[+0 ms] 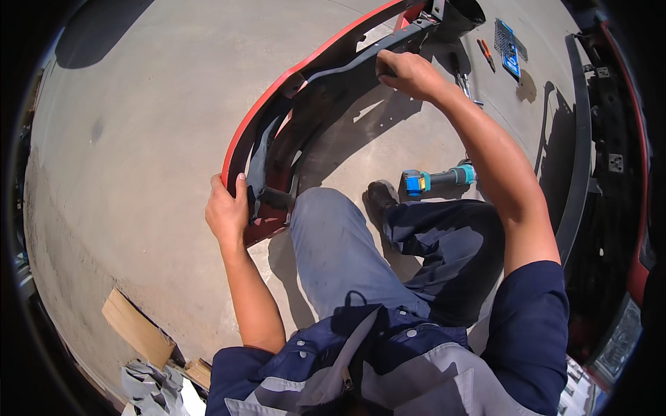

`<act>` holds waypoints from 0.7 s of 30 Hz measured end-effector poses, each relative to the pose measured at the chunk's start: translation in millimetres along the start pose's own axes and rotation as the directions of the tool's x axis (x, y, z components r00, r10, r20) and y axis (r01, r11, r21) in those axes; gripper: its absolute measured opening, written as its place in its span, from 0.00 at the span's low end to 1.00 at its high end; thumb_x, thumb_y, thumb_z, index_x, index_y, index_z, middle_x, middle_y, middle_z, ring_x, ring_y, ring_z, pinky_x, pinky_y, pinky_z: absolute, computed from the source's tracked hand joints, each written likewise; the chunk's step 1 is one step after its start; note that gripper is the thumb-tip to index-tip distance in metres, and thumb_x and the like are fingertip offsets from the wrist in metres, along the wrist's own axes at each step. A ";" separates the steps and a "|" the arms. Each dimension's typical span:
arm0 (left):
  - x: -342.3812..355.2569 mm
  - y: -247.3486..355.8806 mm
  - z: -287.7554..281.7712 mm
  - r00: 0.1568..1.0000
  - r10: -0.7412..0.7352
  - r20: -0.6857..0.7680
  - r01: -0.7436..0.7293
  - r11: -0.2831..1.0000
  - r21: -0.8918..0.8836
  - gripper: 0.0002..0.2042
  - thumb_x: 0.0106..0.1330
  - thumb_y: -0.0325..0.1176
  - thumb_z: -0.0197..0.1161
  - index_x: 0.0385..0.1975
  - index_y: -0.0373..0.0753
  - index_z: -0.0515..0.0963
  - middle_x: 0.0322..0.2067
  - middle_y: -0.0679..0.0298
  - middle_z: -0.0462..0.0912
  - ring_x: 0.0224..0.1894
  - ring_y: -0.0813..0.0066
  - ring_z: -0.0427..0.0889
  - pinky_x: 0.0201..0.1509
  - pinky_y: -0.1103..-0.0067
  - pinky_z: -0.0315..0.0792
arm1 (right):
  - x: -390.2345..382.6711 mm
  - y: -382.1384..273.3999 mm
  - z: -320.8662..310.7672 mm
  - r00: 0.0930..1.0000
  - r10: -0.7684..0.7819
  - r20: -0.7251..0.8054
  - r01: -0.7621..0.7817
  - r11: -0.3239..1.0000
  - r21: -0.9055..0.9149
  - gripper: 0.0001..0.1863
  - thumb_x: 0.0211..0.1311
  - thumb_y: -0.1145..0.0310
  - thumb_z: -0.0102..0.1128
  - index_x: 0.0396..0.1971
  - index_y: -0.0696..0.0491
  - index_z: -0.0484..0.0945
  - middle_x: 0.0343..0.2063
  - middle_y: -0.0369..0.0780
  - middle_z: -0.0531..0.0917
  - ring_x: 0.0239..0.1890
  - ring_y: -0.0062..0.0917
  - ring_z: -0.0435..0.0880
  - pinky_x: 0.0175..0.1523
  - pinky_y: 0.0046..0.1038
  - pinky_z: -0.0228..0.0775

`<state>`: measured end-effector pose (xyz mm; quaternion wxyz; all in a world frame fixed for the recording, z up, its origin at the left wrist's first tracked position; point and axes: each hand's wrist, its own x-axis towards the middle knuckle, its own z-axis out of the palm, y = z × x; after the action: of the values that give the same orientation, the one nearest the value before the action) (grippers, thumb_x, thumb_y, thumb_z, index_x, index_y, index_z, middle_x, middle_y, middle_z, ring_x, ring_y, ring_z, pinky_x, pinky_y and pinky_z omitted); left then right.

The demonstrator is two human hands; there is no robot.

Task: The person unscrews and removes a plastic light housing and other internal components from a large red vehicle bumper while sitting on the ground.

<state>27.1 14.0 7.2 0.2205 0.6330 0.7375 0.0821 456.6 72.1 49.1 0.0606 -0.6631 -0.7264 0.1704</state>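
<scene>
A curved red vehicle bumper [262, 102] with a dark inner side stands on the concrete in front of my knees. My left hand [227, 208] is closed around its near left end, thumb on the inner side. Farther up, my right hand [409, 73] has its fingers curled in at the dark grey inner strip [347, 66]. What those fingers hold is hidden. A teal and black cordless power tool [444, 178] with a blue battery lies below my right forearm, which partly covers it.
Orange-handled pliers [486, 55] and a blue tool-set case [510, 55] lie at the far right, with metal tools [463, 80] nearer. A red vehicle [637, 267] stands along the right side. Cardboard [139, 326] and crumpled wrapping [154, 388] lie at the lower left.
</scene>
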 end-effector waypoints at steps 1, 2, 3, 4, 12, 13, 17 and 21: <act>-0.1 -2.6 -2.3 1.000 -0.014 -0.008 0.014 1.000 0.020 0.24 0.71 0.54 0.57 0.53 0.39 0.75 0.42 0.49 0.88 0.46 0.44 0.85 0.49 0.59 0.76 | -13.6 15.5 -15.4 0.999 0.028 -0.022 -0.028 1.000 -0.003 0.11 0.60 0.66 0.67 0.39 0.54 0.77 0.34 0.47 0.86 0.41 0.47 0.85 0.45 0.44 0.75; 0.5 -3.0 -1.3 1.000 -0.017 -0.005 0.018 0.999 0.034 0.24 0.72 0.54 0.57 0.53 0.38 0.75 0.42 0.48 0.87 0.46 0.44 0.85 0.49 0.58 0.76 | -29.9 48.1 -23.8 0.994 0.103 -0.026 -0.103 0.994 -0.025 0.12 0.60 0.67 0.66 0.41 0.54 0.78 0.35 0.47 0.87 0.41 0.46 0.85 0.45 0.42 0.76; 0.5 -3.5 -0.8 1.000 -0.023 0.002 0.023 0.999 0.045 0.24 0.72 0.54 0.57 0.53 0.38 0.74 0.42 0.47 0.87 0.46 0.43 0.85 0.50 0.58 0.76 | -49.4 71.4 -30.7 0.984 0.164 -0.068 -0.162 0.986 0.026 0.12 0.61 0.68 0.66 0.43 0.54 0.79 0.36 0.47 0.87 0.40 0.45 0.86 0.45 0.41 0.76; 0.9 -2.3 1.6 1.000 -0.006 -0.002 0.006 0.999 0.040 0.24 0.72 0.54 0.57 0.53 0.38 0.74 0.41 0.47 0.87 0.46 0.43 0.85 0.50 0.58 0.76 | -72.8 96.7 -35.3 0.957 0.274 -0.097 -0.266 0.960 0.089 0.11 0.62 0.70 0.66 0.44 0.54 0.81 0.37 0.46 0.88 0.39 0.42 0.87 0.45 0.38 0.77; 4.3 -5.5 10.2 1.000 0.015 -0.026 -0.015 1.000 0.002 0.25 0.72 0.55 0.58 0.53 0.38 0.74 0.40 0.44 0.86 0.45 0.41 0.85 0.48 0.58 0.75 | -228.6 301.6 63.6 0.704 0.707 -0.063 -0.704 0.707 0.072 0.10 0.62 0.66 0.67 0.38 0.56 0.83 0.32 0.46 0.88 0.35 0.39 0.88 0.43 0.38 0.77; 4.6 -7.6 10.9 0.999 0.022 -0.031 -0.021 0.999 0.036 0.25 0.72 0.55 0.58 0.54 0.38 0.74 0.40 0.43 0.86 0.45 0.41 0.85 0.48 0.58 0.75 | -239.2 310.1 85.3 0.682 0.728 -0.071 -0.726 0.686 0.058 0.10 0.62 0.65 0.67 0.38 0.55 0.83 0.32 0.46 0.88 0.36 0.39 0.88 0.44 0.38 0.78; 5.6 -8.0 10.9 0.998 0.047 -0.030 -0.045 0.996 0.078 0.23 0.73 0.50 0.61 0.56 0.38 0.72 0.42 0.44 0.86 0.47 0.42 0.85 0.50 0.60 0.76 | -246.7 347.5 138.8 0.505 0.858 0.094 -0.852 0.479 0.210 0.13 0.60 0.63 0.67 0.42 0.53 0.85 0.37 0.48 0.88 0.43 0.41 0.88 0.50 0.39 0.77; 9.2 -5.9 12.0 0.998 0.070 0.000 -0.069 0.992 0.103 0.22 0.73 0.46 0.62 0.57 0.38 0.70 0.45 0.44 0.85 0.49 0.46 0.85 0.52 0.63 0.76 | -248.9 396.2 186.2 0.598 0.801 -0.013 -0.789 0.592 0.167 0.21 0.60 0.68 0.59 0.54 0.53 0.82 0.45 0.50 0.87 0.46 0.42 0.88 0.56 0.41 0.77</act>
<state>26.0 20.0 -7.9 0.1834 0.6686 0.7187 0.0528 799.8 -179.2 -220.4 0.0571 -0.9178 -0.3367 0.2023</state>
